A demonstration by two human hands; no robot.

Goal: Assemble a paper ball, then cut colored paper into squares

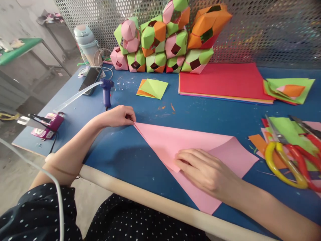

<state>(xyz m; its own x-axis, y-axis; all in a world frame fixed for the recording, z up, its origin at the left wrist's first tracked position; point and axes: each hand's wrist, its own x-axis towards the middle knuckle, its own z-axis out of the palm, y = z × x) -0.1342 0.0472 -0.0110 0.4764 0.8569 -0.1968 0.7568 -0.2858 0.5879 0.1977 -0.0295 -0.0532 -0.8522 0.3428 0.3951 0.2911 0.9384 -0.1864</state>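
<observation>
Pink paper point(190, 144) folded diagonally on blue table point(120, 157).
Corner pinched by left hand point(120, 116); right hand point(204, 170) pressed flat, fingers together, on fold.

- A purple glue gun point(106, 93) lies on the blue tabletop point(120, 157), near a phone point(89, 80).
- Folded paper cubes point(165, 43) are stacked against the mesh wall point(263, 30).
- A red paper stack point(223, 82) lies flat beside them.
- Yellow and red scissors point(288, 157) rest on paper scraps at the right.
- A pale bottle point(86, 43) stands at the back left.
</observation>
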